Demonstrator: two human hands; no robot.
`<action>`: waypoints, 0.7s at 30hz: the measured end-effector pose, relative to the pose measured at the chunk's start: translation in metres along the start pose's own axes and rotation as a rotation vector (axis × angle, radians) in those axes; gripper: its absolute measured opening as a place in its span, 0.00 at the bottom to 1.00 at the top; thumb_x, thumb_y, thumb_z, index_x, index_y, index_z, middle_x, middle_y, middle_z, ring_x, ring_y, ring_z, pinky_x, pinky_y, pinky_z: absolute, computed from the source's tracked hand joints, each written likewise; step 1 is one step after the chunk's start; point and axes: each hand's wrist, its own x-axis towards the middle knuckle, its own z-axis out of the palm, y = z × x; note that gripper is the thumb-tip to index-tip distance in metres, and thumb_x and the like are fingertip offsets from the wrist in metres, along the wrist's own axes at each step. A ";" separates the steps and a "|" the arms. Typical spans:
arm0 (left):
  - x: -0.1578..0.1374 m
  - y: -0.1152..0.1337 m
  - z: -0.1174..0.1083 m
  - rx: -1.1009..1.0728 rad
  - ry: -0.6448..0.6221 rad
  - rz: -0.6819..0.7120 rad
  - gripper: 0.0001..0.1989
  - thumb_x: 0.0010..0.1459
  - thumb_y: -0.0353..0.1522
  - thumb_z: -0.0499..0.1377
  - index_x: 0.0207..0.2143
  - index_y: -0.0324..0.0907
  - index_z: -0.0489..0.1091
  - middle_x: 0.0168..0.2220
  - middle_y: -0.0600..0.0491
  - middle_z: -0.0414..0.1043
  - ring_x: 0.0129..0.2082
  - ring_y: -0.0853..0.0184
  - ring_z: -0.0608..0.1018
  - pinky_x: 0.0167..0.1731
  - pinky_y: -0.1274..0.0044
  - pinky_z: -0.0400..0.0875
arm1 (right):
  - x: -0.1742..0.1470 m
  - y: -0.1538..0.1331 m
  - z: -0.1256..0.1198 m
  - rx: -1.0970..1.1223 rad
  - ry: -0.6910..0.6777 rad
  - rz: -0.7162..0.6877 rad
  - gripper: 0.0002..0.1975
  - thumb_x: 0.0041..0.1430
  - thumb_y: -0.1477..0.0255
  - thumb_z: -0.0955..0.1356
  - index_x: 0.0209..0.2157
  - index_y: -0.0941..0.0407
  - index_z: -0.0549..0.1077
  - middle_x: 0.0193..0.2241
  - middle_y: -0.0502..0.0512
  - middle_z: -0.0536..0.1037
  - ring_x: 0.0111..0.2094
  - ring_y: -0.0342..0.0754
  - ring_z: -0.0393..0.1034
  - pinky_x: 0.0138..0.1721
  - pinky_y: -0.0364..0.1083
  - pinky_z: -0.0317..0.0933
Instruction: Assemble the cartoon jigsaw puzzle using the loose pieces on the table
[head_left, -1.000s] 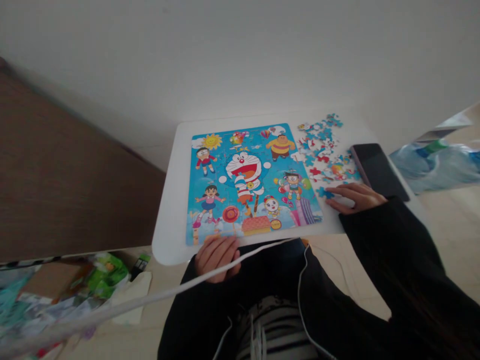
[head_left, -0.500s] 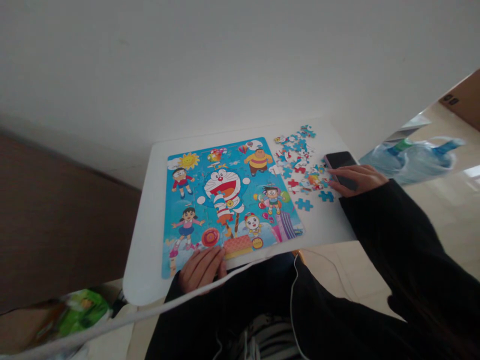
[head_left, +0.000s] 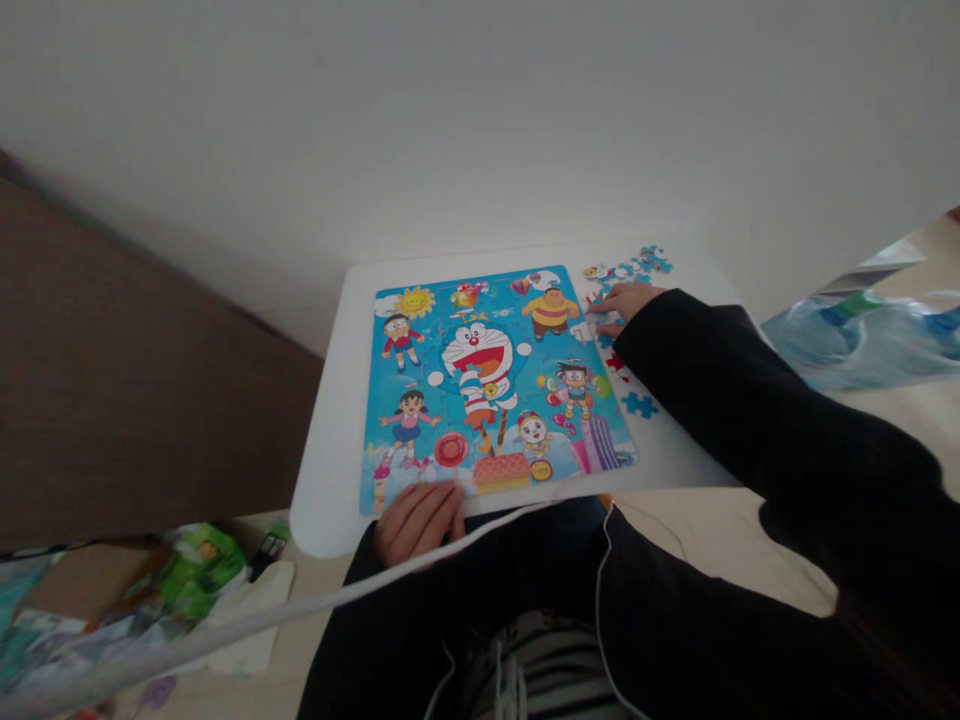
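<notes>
A cartoon jigsaw puzzle [head_left: 405, 385] in a blue square board lies on a small white table [head_left: 330, 440]. Its picture looks mostly filled. My left hand [head_left: 420, 522] rests at the near edge of the board, fingers laid over the rim. Off the board's right side, my right hand [head_left: 624, 305] reaches down among loose puzzle pieces [head_left: 640, 405], its thumb and fingers apart. Whether a piece touches the fingertips is too small to make out. My right sleeve covers part of the pile; other loose pieces show beyond the hand.
Behind the table rises a pale wall [head_left: 480, 140]. A brown wooden panel [head_left: 150, 380] stands on the left. A white cable [head_left: 360, 600] crosses in front of me. Large clear bottles [head_left: 847, 340] are on the right, and a green bag [head_left: 202, 570] lies low on the left.
My right hand has left the phone and moved left to the loose pieces by the board; my sleeve now hides most of the phone. The view has shifted; my left hand stays at the board's edge.
</notes>
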 end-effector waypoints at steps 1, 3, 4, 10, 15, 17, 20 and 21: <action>-0.001 0.001 -0.002 0.006 -0.004 -0.004 0.06 0.56 0.26 0.56 0.34 0.38 0.73 0.28 0.52 0.79 0.28 0.66 0.79 0.34 0.74 0.73 | 0.002 0.001 -0.001 0.008 -0.001 0.002 0.19 0.54 0.67 0.69 0.49 0.53 0.75 0.44 0.60 0.76 0.44 0.55 0.71 0.46 0.50 0.64; -0.002 0.003 -0.004 0.011 0.000 -0.043 0.07 0.56 0.25 0.55 0.34 0.39 0.73 0.28 0.52 0.79 0.28 0.66 0.80 0.34 0.74 0.73 | 0.004 0.001 -0.004 0.039 -0.008 0.031 0.17 0.53 0.66 0.70 0.45 0.54 0.77 0.42 0.59 0.77 0.41 0.53 0.72 0.44 0.49 0.64; -0.003 0.004 -0.006 0.008 0.007 -0.068 0.07 0.57 0.25 0.55 0.34 0.38 0.73 0.28 0.52 0.79 0.28 0.66 0.80 0.34 0.73 0.73 | 0.005 0.000 -0.005 0.060 -0.018 0.062 0.16 0.53 0.66 0.70 0.44 0.55 0.77 0.42 0.58 0.77 0.40 0.53 0.72 0.42 0.49 0.64; -0.011 0.006 -0.019 0.038 0.011 -0.083 0.06 0.55 0.25 0.57 0.35 0.37 0.73 0.30 0.50 0.79 0.30 0.65 0.80 0.38 0.73 0.73 | 0.004 -0.001 -0.013 0.167 -0.022 0.259 0.15 0.51 0.64 0.73 0.38 0.58 0.78 0.37 0.58 0.78 0.37 0.52 0.72 0.41 0.49 0.62; -0.016 0.003 -0.030 0.053 -0.045 -0.093 0.07 0.53 0.24 0.58 0.36 0.36 0.73 0.31 0.49 0.79 0.30 0.66 0.80 0.39 0.73 0.73 | -0.013 0.003 -0.031 0.313 0.130 0.316 0.12 0.50 0.67 0.73 0.34 0.59 0.78 0.29 0.58 0.79 0.34 0.52 0.73 0.42 0.51 0.63; -0.016 0.003 -0.030 0.045 -0.033 -0.121 0.08 0.53 0.25 0.58 0.37 0.37 0.73 0.32 0.50 0.79 0.31 0.66 0.80 0.40 0.74 0.73 | -0.024 -0.014 -0.038 0.454 0.205 0.217 0.09 0.50 0.68 0.73 0.33 0.58 0.78 0.28 0.56 0.79 0.33 0.50 0.73 0.40 0.49 0.65; -0.013 0.005 -0.028 0.043 0.002 -0.145 0.09 0.53 0.25 0.58 0.38 0.38 0.73 0.32 0.51 0.79 0.31 0.67 0.80 0.41 0.74 0.73 | -0.037 -0.072 -0.037 0.774 0.154 -0.133 0.08 0.50 0.66 0.72 0.30 0.56 0.76 0.26 0.52 0.78 0.28 0.46 0.73 0.35 0.46 0.68; -0.012 0.005 -0.026 0.044 0.000 -0.147 0.09 0.52 0.25 0.58 0.38 0.38 0.72 0.32 0.51 0.79 0.32 0.66 0.80 0.42 0.74 0.73 | -0.040 -0.097 -0.032 0.893 0.081 -0.276 0.08 0.50 0.66 0.72 0.30 0.55 0.76 0.26 0.51 0.79 0.27 0.44 0.73 0.33 0.45 0.69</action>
